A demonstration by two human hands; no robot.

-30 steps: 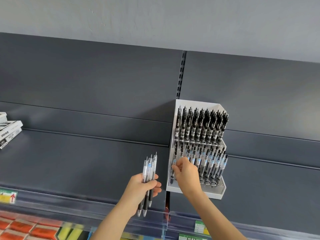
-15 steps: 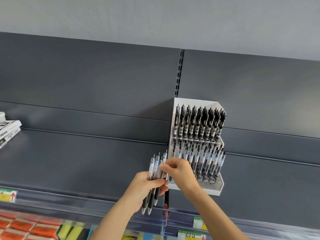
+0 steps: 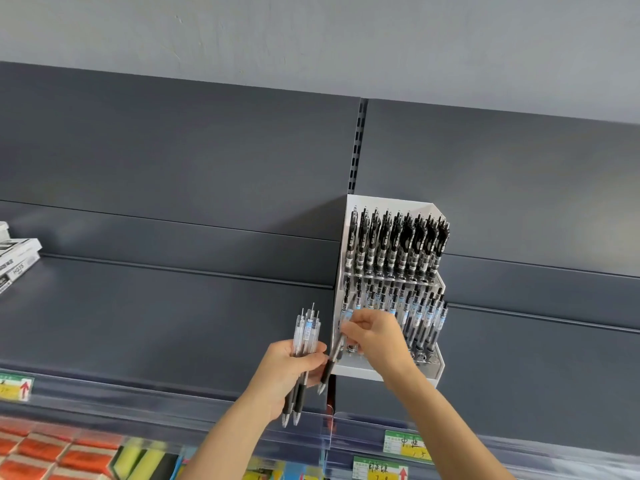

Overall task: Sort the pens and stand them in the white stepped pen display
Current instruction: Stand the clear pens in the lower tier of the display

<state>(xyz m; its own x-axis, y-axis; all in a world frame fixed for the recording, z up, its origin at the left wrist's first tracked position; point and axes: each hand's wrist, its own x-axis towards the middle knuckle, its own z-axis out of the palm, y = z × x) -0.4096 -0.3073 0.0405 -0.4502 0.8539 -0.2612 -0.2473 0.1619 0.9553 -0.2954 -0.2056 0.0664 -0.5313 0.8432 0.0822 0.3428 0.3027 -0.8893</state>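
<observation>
A: Left hand (image 3: 290, 370) grips bundle of clear black-gripped pens (image 3: 306, 332); right hand (image 3: 375, 341) pinches one tilted pen (image 3: 328, 369) at front-left corner of white stepped plastic display (image 3: 341, 271).
B: Straighten it, then lower tip into a front hole.

Left grip (image 3: 291, 368) is wrapped round a bunch of pens (image 3: 306, 332), clickers up, tips poking out below it. Right grip (image 3: 374, 337) pinches a single pen (image 3: 328, 368), tilted, tip just right of the left grip. Display (image 3: 367, 371) sits right behind the right grip, back rows pretty packed.
</observation>
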